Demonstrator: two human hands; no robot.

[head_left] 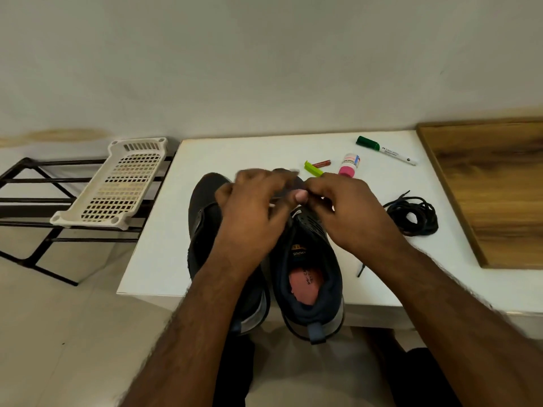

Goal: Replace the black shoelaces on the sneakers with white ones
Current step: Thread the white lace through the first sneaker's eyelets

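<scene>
Two dark sneakers stand side by side on the white table (pixel 164 259), heels toward me and past the front edge. The left sneaker (pixel 202 218) is partly under my left forearm. The right sneaker (pixel 308 259) shows a pink insole. My left hand (pixel 252 210) and my right hand (pixel 349 212) meet over the right sneaker's eyelets, fingers curled and thumbs pinching a thin lace between them. A short white piece of lace (pixel 296 213) shows just below the thumbs; the rest is hidden. A coil of black shoelaces (pixel 414 215) lies to the right.
Behind the shoes lie a green clip (pixel 313 168), a small red tube (pixel 321 163), a pink-capped glue stick (pixel 348 165) and a green marker (pixel 385 149). A wooden board (pixel 493 186) is at the right. A white perforated tray (pixel 123 183) sits on a black rack (pixel 26 201) at the left.
</scene>
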